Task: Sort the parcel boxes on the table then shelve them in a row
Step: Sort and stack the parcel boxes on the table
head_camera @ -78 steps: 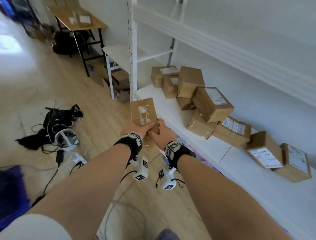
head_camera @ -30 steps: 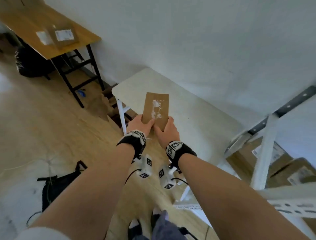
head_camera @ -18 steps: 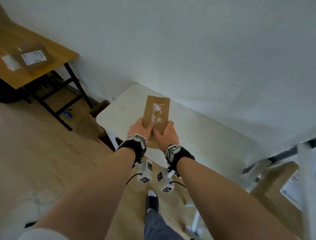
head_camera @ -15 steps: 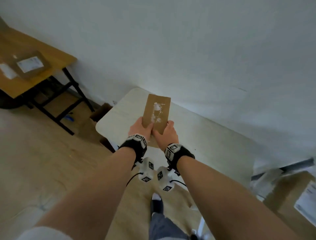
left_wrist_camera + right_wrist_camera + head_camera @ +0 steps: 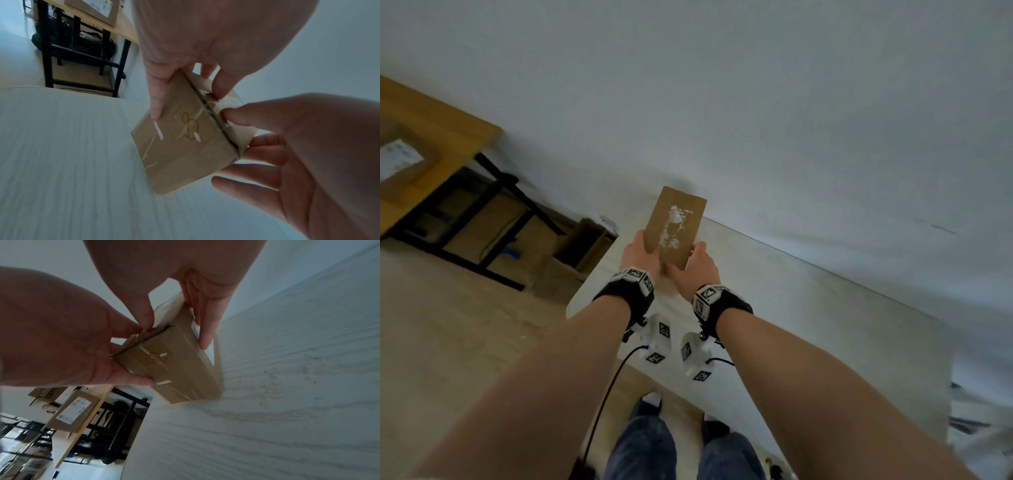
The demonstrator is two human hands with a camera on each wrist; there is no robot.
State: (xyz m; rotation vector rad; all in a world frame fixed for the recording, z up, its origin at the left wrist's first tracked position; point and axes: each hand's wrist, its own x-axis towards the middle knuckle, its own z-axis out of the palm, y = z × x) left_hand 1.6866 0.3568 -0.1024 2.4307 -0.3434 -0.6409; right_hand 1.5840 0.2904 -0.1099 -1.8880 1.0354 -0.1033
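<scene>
Box (image 5: 675,229), brown cardboard with white smears, is gripped at its near end by the left hand (image 5: 639,253) and right hand (image 5: 695,270), fingers curled round it, above the white table (image 5: 825,318).

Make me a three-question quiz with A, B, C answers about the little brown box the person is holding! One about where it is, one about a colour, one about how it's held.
1. Where is the small brown cardboard parcel box?
A. over the white wooden table
B. on the floor
C. inside a bag

2. What colour are the scuffed patches on the box's upper face?
A. red
B. white
C. green

3. How is the box held?
A. by the left hand alone
B. by the right hand alone
C. by both hands

Answers:
1 A, the head view shows the white tabletop under it.
2 B, the torn marks are white.
3 C, each hand's fingers grip one side in both wrist views.
</scene>
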